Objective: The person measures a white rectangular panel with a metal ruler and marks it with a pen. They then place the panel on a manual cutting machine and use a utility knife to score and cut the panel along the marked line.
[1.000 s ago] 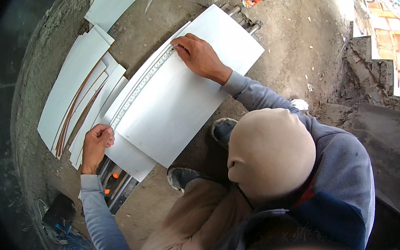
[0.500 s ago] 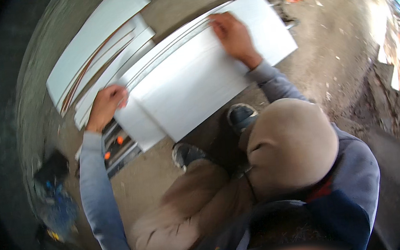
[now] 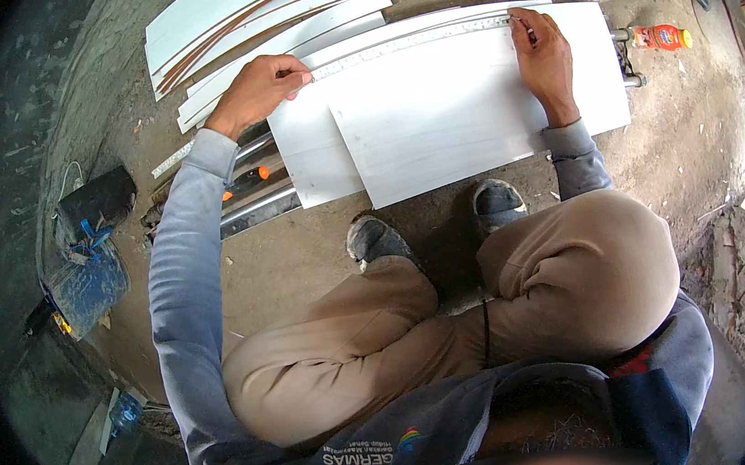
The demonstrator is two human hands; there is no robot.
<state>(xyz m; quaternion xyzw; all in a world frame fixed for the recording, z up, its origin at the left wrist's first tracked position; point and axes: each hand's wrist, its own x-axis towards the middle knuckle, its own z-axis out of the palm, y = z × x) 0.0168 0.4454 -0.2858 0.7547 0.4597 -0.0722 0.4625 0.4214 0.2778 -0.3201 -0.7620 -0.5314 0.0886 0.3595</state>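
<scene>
A long ruler-like measuring strip (image 3: pixel 411 47) with fine markings lies along the far part of a white rectangular tile (image 3: pixel 450 104). My left hand (image 3: pixel 263 91) pinches at its left end, thumb and forefinger closed together. At its right end my right hand (image 3: pixel 546 61) rests on the tile, fingers curled round a small dark thing too small to name. The tile overlaps another white tile (image 3: pixel 313 156) on the left. Both lie on a tile cutter with metal rails (image 3: pixel 260 210) and a black-and-orange handle (image 3: pixel 247 181).
Cut white tile strips (image 3: pixel 256 16) are stacked at the far left. Beyond the cutter's right end lies a red bottle with a yellow cap (image 3: pixel 667 37). A dusty bluish container (image 3: pixel 89 288) stands at left. My shoes (image 3: pixel 378 239) are close to the tiles' near edge.
The view has shifted, so the tiles appear farther right and more level. Both hands remain at the strip's two ends, and the picture is sharper now.
</scene>
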